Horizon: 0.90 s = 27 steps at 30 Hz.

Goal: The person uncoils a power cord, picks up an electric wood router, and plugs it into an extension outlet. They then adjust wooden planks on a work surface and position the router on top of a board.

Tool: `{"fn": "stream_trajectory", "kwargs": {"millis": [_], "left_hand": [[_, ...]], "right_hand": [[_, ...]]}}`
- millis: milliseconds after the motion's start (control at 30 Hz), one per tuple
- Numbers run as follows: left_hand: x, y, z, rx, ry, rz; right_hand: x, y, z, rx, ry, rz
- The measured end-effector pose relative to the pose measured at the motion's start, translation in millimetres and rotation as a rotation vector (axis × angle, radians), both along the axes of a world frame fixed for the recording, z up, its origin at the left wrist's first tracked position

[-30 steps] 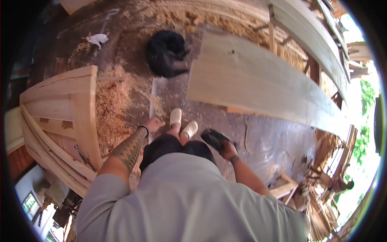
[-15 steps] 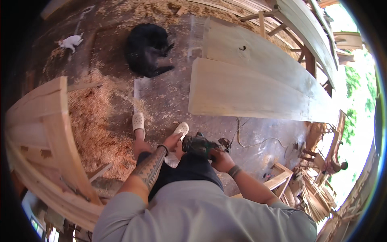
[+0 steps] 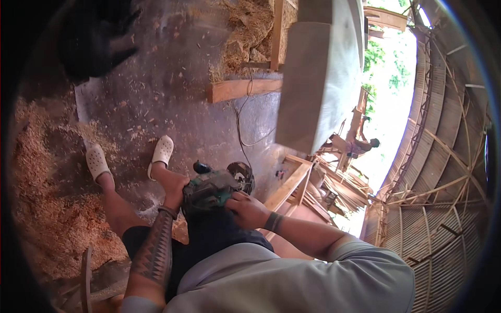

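In front of my waist I hold a dark green and black electric hand planer, with a black knob on it and a round brownish part at its right side. My left hand is closed at its left end, fingers partly hidden by the tool body. My right hand wraps around the green handle on the near right side. A dark power cord runs from the tool's far side along the floor. The tool is held in the air, apart from the boards.
A large pale timber stands raised at the right. A wooden beam lies on the floor ahead, and a wooden frame stands right. Shavings cover the left floor. A black dog lies far left. Another person is in the distance.
My view has swung to the right, bringing the roof into sight, and the wide boards appear farther right. Both hands still hold the planer. My feet appear farther apart.
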State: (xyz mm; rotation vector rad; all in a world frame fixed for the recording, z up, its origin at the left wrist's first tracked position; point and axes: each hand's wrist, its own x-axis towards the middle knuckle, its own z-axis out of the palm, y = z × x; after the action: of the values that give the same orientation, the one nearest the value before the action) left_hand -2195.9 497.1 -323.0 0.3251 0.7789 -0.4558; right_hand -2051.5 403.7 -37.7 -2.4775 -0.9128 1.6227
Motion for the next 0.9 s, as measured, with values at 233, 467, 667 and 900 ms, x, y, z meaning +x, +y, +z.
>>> {"fn": "stream_trajectory", "kwargs": {"millis": [233,467,667,900], "left_hand": [[-5.2,3.6,-13.1,0.869,-0.594,-0.09],[9.2,56.4,40.0,0.313,-0.273,0.041],[6.1,74.0,45.4,0.362,-0.263,0.077],[6.1,77.8,42.2,0.45,-0.291,0.081]], "right_hand": [[-13.3,8.6,-1.5,-0.015,-0.042,0.055],[-24.9,23.9,0.3,-0.043,-0.065,0.082],[-28.6,36.4,-2.4,-0.065,-0.048,0.089],[-26.4,36.3,-9.4,-0.015,-0.061,0.135]]}}
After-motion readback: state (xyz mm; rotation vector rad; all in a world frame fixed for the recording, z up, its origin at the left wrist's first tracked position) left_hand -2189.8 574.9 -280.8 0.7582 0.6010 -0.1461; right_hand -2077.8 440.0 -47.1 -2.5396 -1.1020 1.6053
